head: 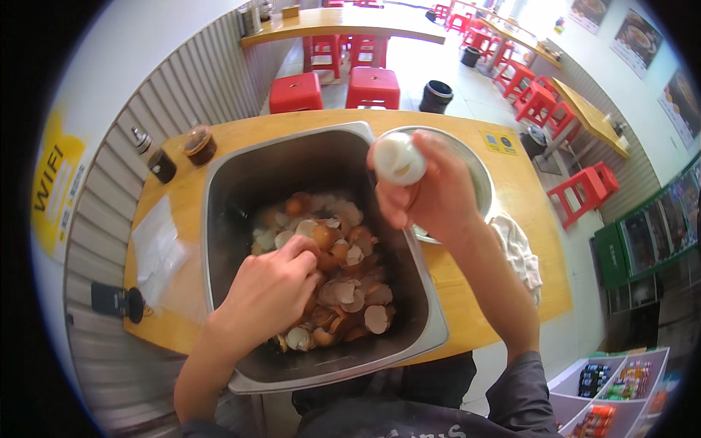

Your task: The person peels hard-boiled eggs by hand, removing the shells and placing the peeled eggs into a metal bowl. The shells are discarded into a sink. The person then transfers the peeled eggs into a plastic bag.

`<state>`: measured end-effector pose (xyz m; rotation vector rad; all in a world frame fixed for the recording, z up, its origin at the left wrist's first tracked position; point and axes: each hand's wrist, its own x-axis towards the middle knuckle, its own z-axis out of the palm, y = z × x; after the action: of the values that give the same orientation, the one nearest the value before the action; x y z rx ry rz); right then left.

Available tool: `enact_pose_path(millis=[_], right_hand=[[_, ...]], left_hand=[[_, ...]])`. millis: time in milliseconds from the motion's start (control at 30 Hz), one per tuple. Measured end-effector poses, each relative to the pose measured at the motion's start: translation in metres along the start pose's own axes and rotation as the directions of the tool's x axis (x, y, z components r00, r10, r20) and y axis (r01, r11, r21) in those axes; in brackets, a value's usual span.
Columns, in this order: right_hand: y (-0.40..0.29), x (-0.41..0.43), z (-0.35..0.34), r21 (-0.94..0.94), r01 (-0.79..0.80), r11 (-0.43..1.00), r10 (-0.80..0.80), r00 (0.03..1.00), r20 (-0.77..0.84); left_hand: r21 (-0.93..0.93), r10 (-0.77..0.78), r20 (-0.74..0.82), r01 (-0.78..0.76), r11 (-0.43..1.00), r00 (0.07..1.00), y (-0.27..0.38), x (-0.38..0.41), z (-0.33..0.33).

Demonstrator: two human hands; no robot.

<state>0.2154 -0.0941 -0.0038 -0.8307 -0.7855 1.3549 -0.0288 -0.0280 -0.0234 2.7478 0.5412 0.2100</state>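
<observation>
My right hand [438, 186] grips a peeled white egg [400, 159], raised over the right rim of a deep rectangular stainless-steel pan [274, 159]. Part of the egg's surface looks uneven. Inside the pan lies a heap of broken brown eggshells [345, 293], some showing their pale inner sides. My left hand [279, 284] reaches down into this heap with bent fingers. Its fingertips are hidden, so whether they hold anything cannot be seen. Behind my right hand stands a round metal bowl [487, 178], its contents mostly covered by the hand and forearm.
The pan rests on a wooden table [531, 241]. At its left are a dark sauce bottle [161, 164], a small jar [199, 147] and a clear plastic bag [160, 246]. A white cloth [515, 252] lies by my right forearm. Red stools [373, 87] stand beyond the table.
</observation>
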Motion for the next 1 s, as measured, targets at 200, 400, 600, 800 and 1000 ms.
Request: enact_pose_path(millis=[200, 400, 600, 800, 1000], right_hand=[[-0.045, -0.01, -0.071, -0.378, 0.132, 0.916, -0.227, 0.949, -0.219], [-0.025, -0.045, -0.135, -0.629, -0.137, 0.765, -0.169, 0.9, -0.402], [-0.004, -0.056, -0.14, -0.928, -0.307, 0.212, -0.147, 0.929, -0.341], [-0.009, -0.056, -0.146, -0.935, -0.329, 0.135, -0.051, 0.94, -0.338], [-0.009, -0.057, -0.131, -0.954, -0.264, 0.144, -0.178, 0.941, -0.287]], left_hand=[[0.032, -0.031, 0.11, 0.028, 0.999, 0.993, 0.003, -0.002, -0.002], [0.123, -0.059, 0.244, 0.029, 0.992, 0.968, 0.004, -0.004, 0.0], [0.128, -0.13, 0.312, 0.094, 0.987, 0.941, 0.004, -0.004, -0.002], [0.125, -0.14, 0.399, 0.097, 0.987, 0.906, 0.005, -0.001, -0.001], [0.136, -0.167, 0.386, 0.123, 0.983, 0.907, 0.001, -0.013, -0.004]])
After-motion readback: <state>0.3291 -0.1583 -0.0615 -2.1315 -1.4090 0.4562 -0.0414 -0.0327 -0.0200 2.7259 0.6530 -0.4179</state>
